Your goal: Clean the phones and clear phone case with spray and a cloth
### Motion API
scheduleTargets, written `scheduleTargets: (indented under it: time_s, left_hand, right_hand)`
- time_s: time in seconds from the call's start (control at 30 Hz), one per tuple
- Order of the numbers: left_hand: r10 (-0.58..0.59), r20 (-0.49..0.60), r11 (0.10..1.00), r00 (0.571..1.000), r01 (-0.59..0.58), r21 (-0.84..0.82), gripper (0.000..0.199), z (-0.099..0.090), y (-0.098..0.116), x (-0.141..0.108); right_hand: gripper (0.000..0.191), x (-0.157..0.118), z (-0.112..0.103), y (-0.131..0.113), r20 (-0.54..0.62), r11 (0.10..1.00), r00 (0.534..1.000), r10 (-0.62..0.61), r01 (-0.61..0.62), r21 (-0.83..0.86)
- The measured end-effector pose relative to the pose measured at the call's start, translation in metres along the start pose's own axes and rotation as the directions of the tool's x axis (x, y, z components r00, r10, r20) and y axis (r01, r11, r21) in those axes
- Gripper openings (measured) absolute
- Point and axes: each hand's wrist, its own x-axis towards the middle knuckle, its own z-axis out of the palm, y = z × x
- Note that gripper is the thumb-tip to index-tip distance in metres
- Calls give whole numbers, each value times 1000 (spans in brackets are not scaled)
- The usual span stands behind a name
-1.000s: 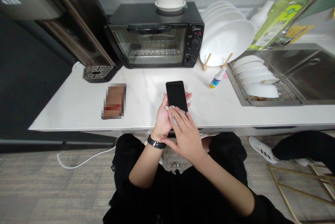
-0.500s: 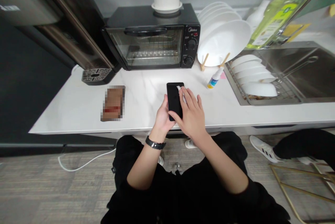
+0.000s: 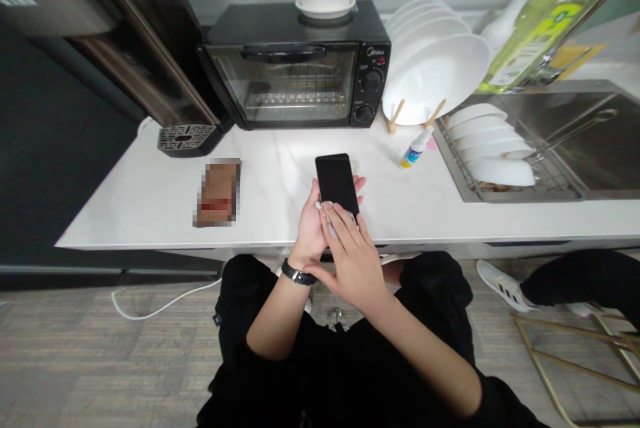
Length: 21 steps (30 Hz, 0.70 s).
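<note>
My left hand (image 3: pixel 311 231) holds a black smartphone (image 3: pixel 337 178) upright from below, its screen facing up. My right hand (image 3: pixel 353 261) lies over the phone's lower end, pinching a small white cloth (image 3: pixel 334 218) against the screen. Most of the cloth is hidden by my fingers. The phone is held just above the white marble counter (image 3: pixel 280 211), near its front edge. A small white bottle with a blue label (image 3: pixel 415 149) lies to the right of my hands.
A black toaster oven (image 3: pixel 295 75) stands behind the phone, next to white plates (image 3: pixel 435 75) on a wooden stand. To the right are a dish rack (image 3: pixel 487 141) and a steel sink (image 3: pixel 575 141). A pixelated brown packet (image 3: pixel 217 193) lies left.
My right hand has moved back from the phone's upper right corner to its lower end, taking the cloth with it. The phone sits slightly further forward.
</note>
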Motion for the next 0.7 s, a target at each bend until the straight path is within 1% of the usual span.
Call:
scheduleTargets:
  time_s: [0.07, 0.13, 0.23, 0.3, 0.33, 0.4, 0.47, 0.6, 0.7]
  left_hand:
    - [-40, 34, 999, 999, 40, 17, 72, 0, 7, 2]
    - [-23, 46, 1000, 999, 22, 16, 73, 2, 13, 5]
    - [10, 57, 1000, 998, -10, -9, 73, 5, 15, 7]
    - [-5, 58, 1000, 998, 7, -27, 74, 4, 13, 9]
    - [-4, 42, 999, 999, 5, -37, 73, 4, 12, 10]
    - [20, 4, 998, 1000, -19, -57, 68, 3, 10, 12]
    - [53, -7, 996, 999, -53, -71, 62, 2, 9, 14]
    - [68, 11, 994, 998, -67, -87, 58, 3, 10, 17]
    - [89, 73, 993, 993, -83, -85, 53, 6, 10, 16]
  right_hand:
    - [99, -15, 0, -3, 1, 1000, 1000, 13, -13, -19]
    - [98, -23, -1, -1, -11, 999, 999, 31, -31, -44]
    - [94, -21, 0, 10, -60, 993, 994, 86, -91, -74]
    - [91, -10, -1, 21, -97, 987, 986, 136, -143, -71]
    - [90, -2, -2, 26, -108, 985, 982, 156, -163, -63]
    - [86, 16, -4, 36, -118, 982, 976, 181, -187, -40]
    - [83, 35, -7, 42, -126, 980, 973, 193, -197, -20]
    - [78, 64, -10, 45, -133, 981, 973, 190, -192, -3]
    - [78, 77, -8, 42, -118, 986, 979, 167, -169, -6]
